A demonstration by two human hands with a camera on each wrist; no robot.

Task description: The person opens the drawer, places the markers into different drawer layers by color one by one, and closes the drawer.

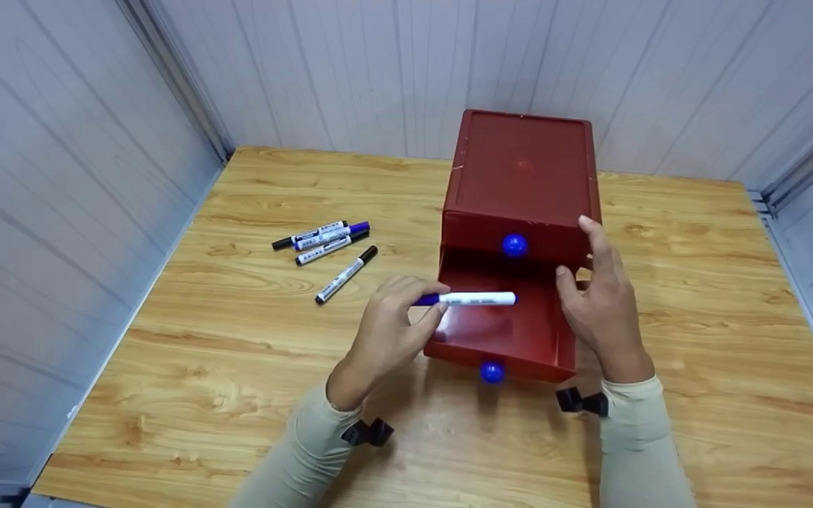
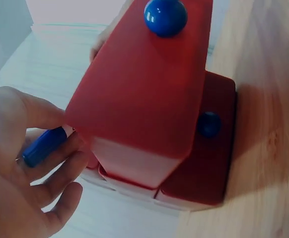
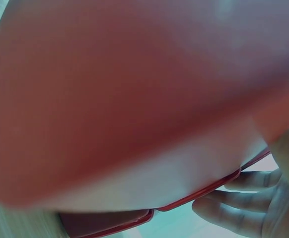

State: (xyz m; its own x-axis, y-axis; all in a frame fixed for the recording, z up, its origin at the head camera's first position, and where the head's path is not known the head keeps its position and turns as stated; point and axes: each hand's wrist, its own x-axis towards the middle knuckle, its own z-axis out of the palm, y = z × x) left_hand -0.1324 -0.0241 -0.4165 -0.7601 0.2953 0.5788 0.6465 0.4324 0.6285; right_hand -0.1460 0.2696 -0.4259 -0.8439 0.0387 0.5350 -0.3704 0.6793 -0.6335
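My left hand (image 1: 396,317) pinches a whiteboard marker (image 1: 480,298) by its blue-capped end, between thumb and fingers. The marker's white barrel points right, level above the pulled-out drawer (image 1: 498,363). In the left wrist view, only the marker's blue cap (image 2: 44,147) shows clearly; the drawer front hides most of the rest. My right hand (image 1: 604,310) is at the right side of the red drawer cabinet (image 1: 526,166), fingers extended along its front corner and thumb near the drawer's side. The right wrist view shows the fingers (image 3: 234,215) beside the cabinet's edge.
Several black- and blue-capped markers (image 1: 322,236) lie in a cluster on the wooden table (image 1: 237,388), with one black marker (image 1: 346,275) apart from them. Blue knobs sit on the drawer fronts, including a closed lower drawer (image 2: 214,163). Panelled walls (image 1: 350,70) enclose the table.
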